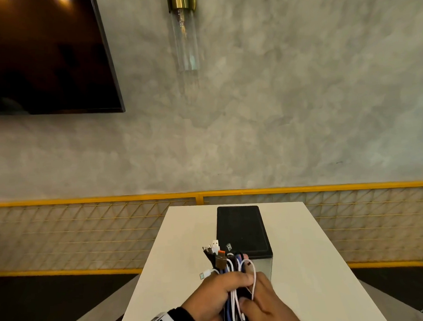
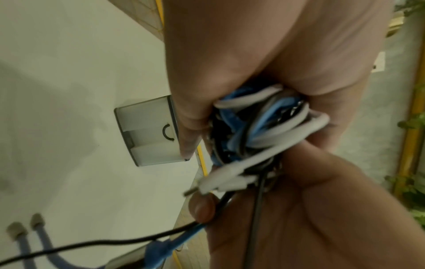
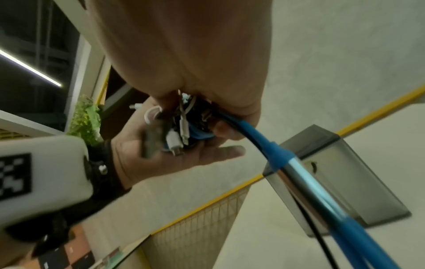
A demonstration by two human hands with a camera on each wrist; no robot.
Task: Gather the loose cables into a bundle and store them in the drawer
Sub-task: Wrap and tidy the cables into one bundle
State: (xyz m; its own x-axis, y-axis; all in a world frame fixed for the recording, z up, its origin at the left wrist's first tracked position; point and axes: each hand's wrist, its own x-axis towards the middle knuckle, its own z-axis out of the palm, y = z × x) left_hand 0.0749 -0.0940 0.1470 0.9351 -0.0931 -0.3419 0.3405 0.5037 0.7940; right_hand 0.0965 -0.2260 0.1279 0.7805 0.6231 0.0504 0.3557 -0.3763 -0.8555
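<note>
Cable bundle, lower centre of head view: left hand and right hand both clamp it, fingers curled. Long axis points up-frame at drawer unit, just beyond; front appears closed.

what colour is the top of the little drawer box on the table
Black, over translucent grey sides; the drawer box shows it best in the head view.
</note>
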